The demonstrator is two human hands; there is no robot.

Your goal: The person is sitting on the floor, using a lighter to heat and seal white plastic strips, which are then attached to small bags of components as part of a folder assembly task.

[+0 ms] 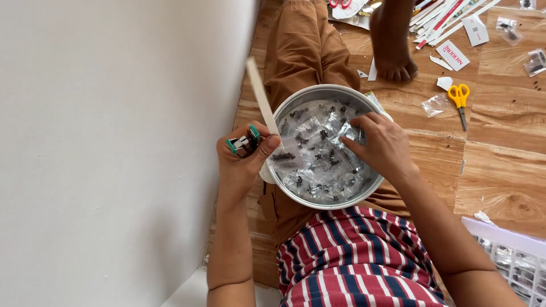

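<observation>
a round metal bowl (296, 196) rests in the lap of a seated person in brown trousers (301, 51) and a red, white and blue striped shirt (352, 256). the bowl is filled with small clear plastic bags (321, 162), each holding tiny dark pieces too small to identify. the right hand (382, 145) reaches into the bowl from the right, its fingers pinched closed on one of the clear bags near the upper right rim. the left hand (242, 159) sits at the bowl's left rim, its grip closed around a small tool with green handles (243, 142) and a long pale flat strip (263, 96) that sticks up and away toward the wall; a clear bag with dark pieces hangs just below its fingers over the bowl's edge. a plain white wall (114, 142) fills the left side. the floor (500, 165) is wood-patterned. on it, well apart from the bowl to the upper right, lie yellow-handled scissors (459, 98), an empty-looking clear bag (435, 105), white paper scraps and labels, and more small bags with dark contents. another person's bare foot (395, 51) stands on the floor above the bowl. at the lower right corner is a white plastic basket (506, 241) with more small clear bags inside.
</observation>
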